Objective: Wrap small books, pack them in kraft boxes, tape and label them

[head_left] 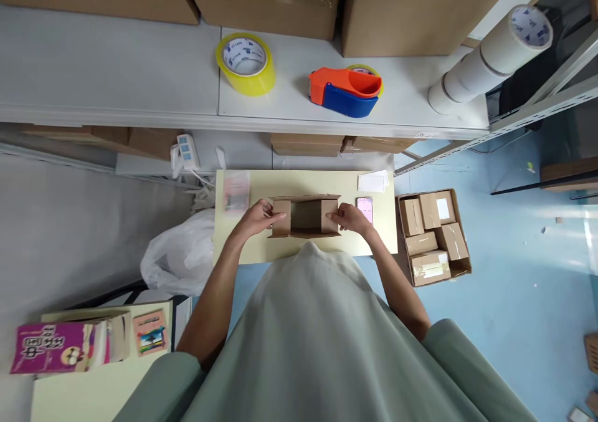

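Note:
A small cardboard box (328, 206) stands on the pale yellow table in front of me, its top open and its flaps unsealed. My left hand (260, 218) pinches the short flap on the left, thumb lying on top. On the opposite side, my right hand (351, 218) grips the right short flap between thumb and curled fingers. Both long flaps stand up along the near and far sides. A phone (365, 209) with a lit screen lies just beyond my right hand. Left of the box is a clear plastic packet (236, 191).
A shelf (154, 67) ahead holds a yellow tape roll (252, 79), an orange and blue tape dispenser (346, 90), white rolls (476, 73) and large cartons. A carton of small boxes (462, 274) stands right; a plastic bag (175, 254) and books (56, 347) are left.

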